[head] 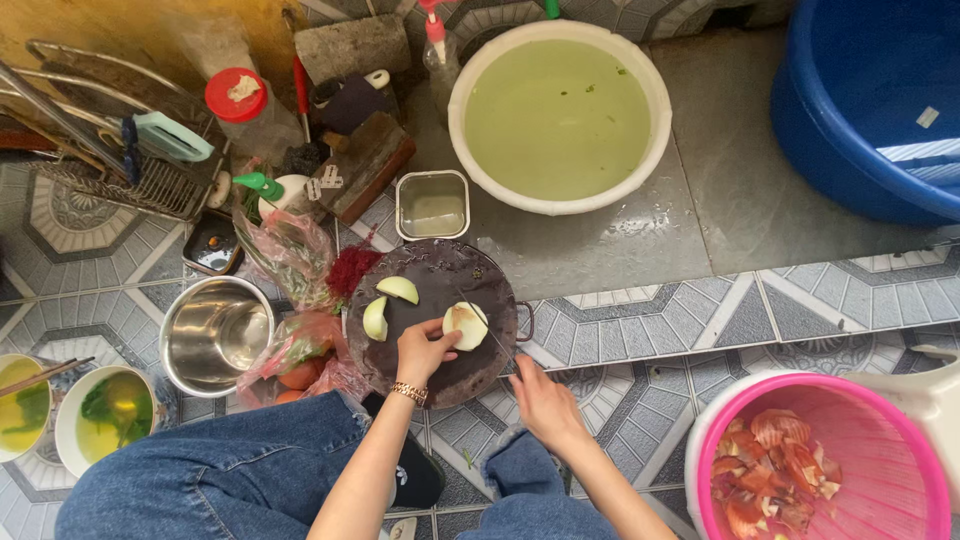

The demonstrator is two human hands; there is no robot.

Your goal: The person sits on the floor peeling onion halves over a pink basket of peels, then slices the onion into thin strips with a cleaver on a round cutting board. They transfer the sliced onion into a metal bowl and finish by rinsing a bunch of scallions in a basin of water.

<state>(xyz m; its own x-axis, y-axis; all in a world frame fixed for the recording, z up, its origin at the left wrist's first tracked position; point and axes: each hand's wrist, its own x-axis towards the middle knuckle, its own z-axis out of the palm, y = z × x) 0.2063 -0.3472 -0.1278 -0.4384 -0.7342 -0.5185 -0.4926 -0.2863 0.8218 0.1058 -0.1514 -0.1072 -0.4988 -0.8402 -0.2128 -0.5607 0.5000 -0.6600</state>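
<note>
- Head view: left hand pins an onion half on the round dark board on the floor, fingers curled over it.
- Right hand seems closed on a knife; blade barely visible.
- Step, as I judge: slicing; next cut needs fingers tucked back.
- Two wedges lie left; steel bowl and pink basket flank, board edge near.

I log even, soft daylight across the head view, bright and without hard shadows. Landmark: white basin. Its greenish water shows a flat pale sheen. On the wet grey slab just right of the basin, I note faint glare. Left and below the basin, the steel pot carries dull highlights. Focus is sharp throughout. I see slight wide-angle bending towards the corners farthest from the basin.
</note>
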